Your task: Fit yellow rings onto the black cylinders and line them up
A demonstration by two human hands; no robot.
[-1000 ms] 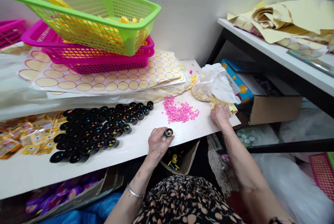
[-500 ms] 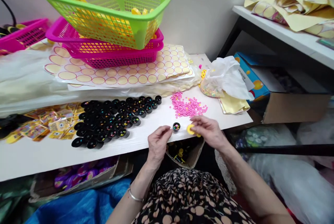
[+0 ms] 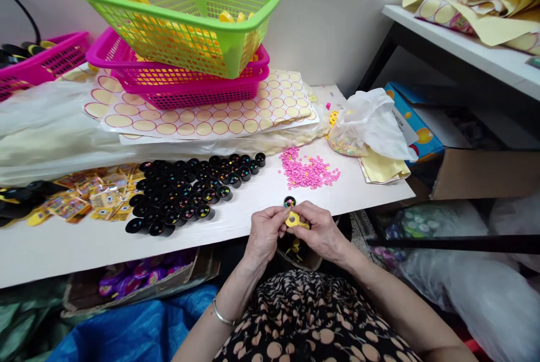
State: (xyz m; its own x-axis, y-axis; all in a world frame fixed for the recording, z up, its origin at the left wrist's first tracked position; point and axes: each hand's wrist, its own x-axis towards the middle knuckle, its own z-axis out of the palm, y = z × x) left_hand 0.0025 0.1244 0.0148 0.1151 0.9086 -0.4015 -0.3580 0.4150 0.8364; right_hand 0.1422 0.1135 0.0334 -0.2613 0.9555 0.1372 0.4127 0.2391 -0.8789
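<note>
Both hands drawn together at the near edge of the white table [image 3: 84, 249], fingertips meeting on a small yellow ring-shaped piece [image 3: 292, 219]. Left hand [image 3: 265, 232] pinching it from one side, right hand [image 3: 323, 232] pinching from the other. Just beyond the fingertips, a single black cup [image 3: 289, 201] standing upright, coloured beads inside. Further out from the right hand, a scatter of pink beads [image 3: 310, 170]; out from the left hand, a crowd of black cups [image 3: 185, 196].

Likely light, stiff plastic, the yellow piece — smooth and small enough to slip or flick away, so best held by its rim between thumb and forefinger. Black cup probably tips at a nudge — beads would spill; best steadied at its side wall.
</note>
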